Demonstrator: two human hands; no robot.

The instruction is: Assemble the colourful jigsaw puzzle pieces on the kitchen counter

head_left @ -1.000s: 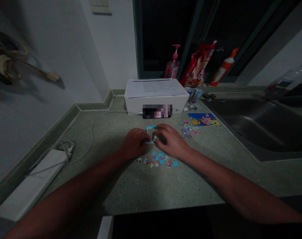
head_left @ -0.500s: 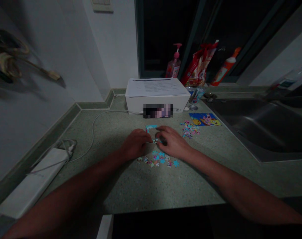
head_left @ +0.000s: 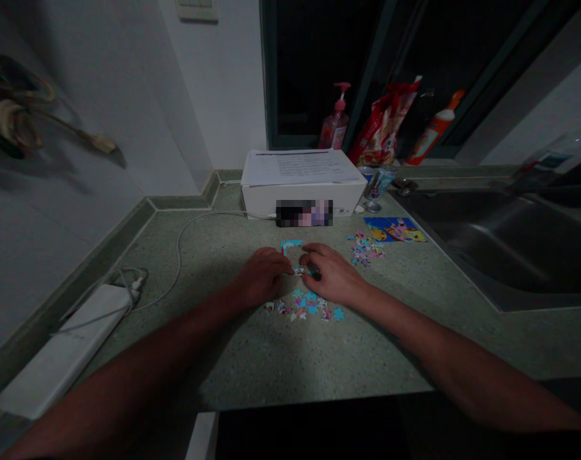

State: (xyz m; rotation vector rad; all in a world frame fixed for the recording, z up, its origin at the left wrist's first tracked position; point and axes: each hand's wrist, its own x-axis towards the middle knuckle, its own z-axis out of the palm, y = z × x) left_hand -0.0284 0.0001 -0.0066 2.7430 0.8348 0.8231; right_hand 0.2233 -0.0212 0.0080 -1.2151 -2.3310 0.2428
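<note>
Small jigsaw pieces (head_left: 298, 271) lie between my fingertips on the speckled green counter. My left hand (head_left: 264, 275) pinches their left side with thumb and forefinger. From the right, my right hand (head_left: 331, 271) curls round and closes on the same pieces, its thumb and fingers bent. Just beyond the hands shows a joined corner of jigsaw (head_left: 291, 245), light blue with a red edge, partly covered by the fingers. Nearer to me lie several loose jigsaw pieces (head_left: 304, 305), mostly light blue and mixed colours. How the held pieces fit together is too small to tell.
A second heap of jigsaw pieces (head_left: 365, 248) and a colourful picture card (head_left: 395, 230) lie at the right, before a metal sink (head_left: 511, 249). Behind stands a white box (head_left: 256, 198) with papers on top. A cable (head_left: 178, 255) and white power strip (head_left: 64, 345) lie left.
Both hands stay almost in place, with only a slight shift of the fingers around the small pieces. The loose pieces on the counter have not moved.
</note>
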